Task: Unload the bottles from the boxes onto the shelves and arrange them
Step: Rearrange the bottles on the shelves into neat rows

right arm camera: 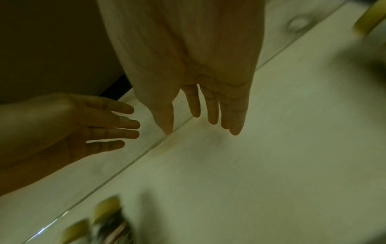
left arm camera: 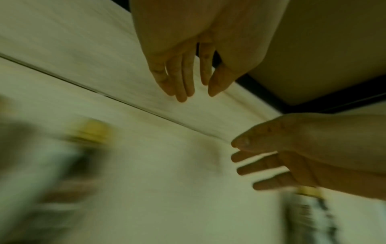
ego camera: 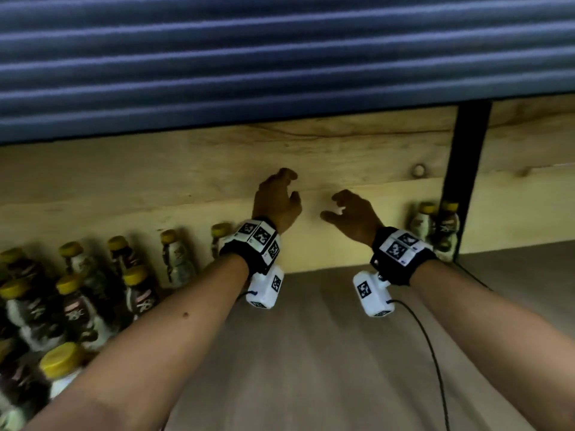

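Observation:
Both my hands reach into a wooden shelf bay and hold nothing. My left hand (ego camera: 278, 200) hovers in front of the pale back board with relaxed fingers; in its wrist view the fingers (left arm camera: 181, 79) hang straight. My right hand (ego camera: 351, 214) is a short way to its right, palm toward the left hand, fingers loose (right arm camera: 211, 107). Several yellow-capped bottles (ego camera: 77, 293) with dark and white labels stand in rows at the left of the shelf. Two more bottles (ego camera: 435, 225) stand at the right by a black post.
The shelf floor (ego camera: 326, 353) is grey wood grain, bare between the two bottle groups. A black upright post (ego camera: 466, 169) bounds the bay on the right. A blue ribbed shutter (ego camera: 280, 57) hangs above the pale back board (ego camera: 186, 169). Cables trail from the wrist cameras.

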Motion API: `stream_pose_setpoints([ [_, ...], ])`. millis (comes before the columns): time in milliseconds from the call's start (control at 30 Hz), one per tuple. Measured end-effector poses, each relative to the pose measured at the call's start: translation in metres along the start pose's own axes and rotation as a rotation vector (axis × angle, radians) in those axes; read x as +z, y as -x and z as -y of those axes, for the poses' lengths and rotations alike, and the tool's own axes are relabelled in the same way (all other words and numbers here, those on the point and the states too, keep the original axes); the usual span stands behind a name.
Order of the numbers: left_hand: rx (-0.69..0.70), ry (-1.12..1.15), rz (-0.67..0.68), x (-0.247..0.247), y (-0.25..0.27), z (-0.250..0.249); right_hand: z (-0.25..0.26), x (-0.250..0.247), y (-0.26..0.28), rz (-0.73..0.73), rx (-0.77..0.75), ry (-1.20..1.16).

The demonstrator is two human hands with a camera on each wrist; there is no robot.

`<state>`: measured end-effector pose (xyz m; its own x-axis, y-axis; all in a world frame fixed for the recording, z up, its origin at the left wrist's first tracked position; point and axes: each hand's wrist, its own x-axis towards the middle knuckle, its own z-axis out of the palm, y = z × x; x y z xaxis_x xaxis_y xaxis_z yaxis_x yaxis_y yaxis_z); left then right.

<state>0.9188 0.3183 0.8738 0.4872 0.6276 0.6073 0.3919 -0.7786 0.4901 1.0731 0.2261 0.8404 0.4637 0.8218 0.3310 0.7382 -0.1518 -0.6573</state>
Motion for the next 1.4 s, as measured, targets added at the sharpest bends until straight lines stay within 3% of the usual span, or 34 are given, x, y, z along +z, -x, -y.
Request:
stream_pose_setpoints([
  [100, 0.046, 0.112, 0.146, 0.053, -0.014, -0.043, -0.052, -0.055, 0.003, -0.231, 0.077, 0.034],
  [267, -0.104, 0.263, 0.489, 0.152, -0.030, -0.094, -0.150, -0.124, 0.023, -0.384, 0.325, 0.028],
  [333, -0.165, 0.352, 0.633, 0.188, -0.027, -0.107, -0.180, -0.129, 0.026, -0.312, 0.331, -0.062],
  [400, -0.207, 0.420, 0.696, 0.221, -0.022, -0.110, -0.201, -0.122, 0.026, -0.158, 0.289, -0.081],
  [533, -0.220, 0.382, 0.550, 0.265, -0.011, -0.101, -0.212, -0.110, 0.027, -0.104, 0.348, 0.089],
  [600, -0.176, 0.342, 0.493, 0.254, -0.005, -0.106, -0.211, -0.110, 0.029, -0.096, 0.324, 0.138],
  [800, -0.062, 0.276, 0.569, 0.216, 0.007, -0.086, -0.185, -0.112, 0.049, 0.028, 0.273, 0.186],
  [1067, -0.102, 0.406, 0.647, 0.124, 0.058, -0.031, -0.110, -0.077, 0.084, 0.209, 0.168, 0.136],
  [1267, -0.144, 0.491, 0.577, 0.041, 0.113, 0.020, -0.038, -0.018, 0.097, 0.402, 0.029, 0.101],
  [1400, -0.222, 0.419, 0.535, -0.014, 0.134, 0.052, 0.008, 0.025, 0.098, 0.492, -0.061, 0.017],
])
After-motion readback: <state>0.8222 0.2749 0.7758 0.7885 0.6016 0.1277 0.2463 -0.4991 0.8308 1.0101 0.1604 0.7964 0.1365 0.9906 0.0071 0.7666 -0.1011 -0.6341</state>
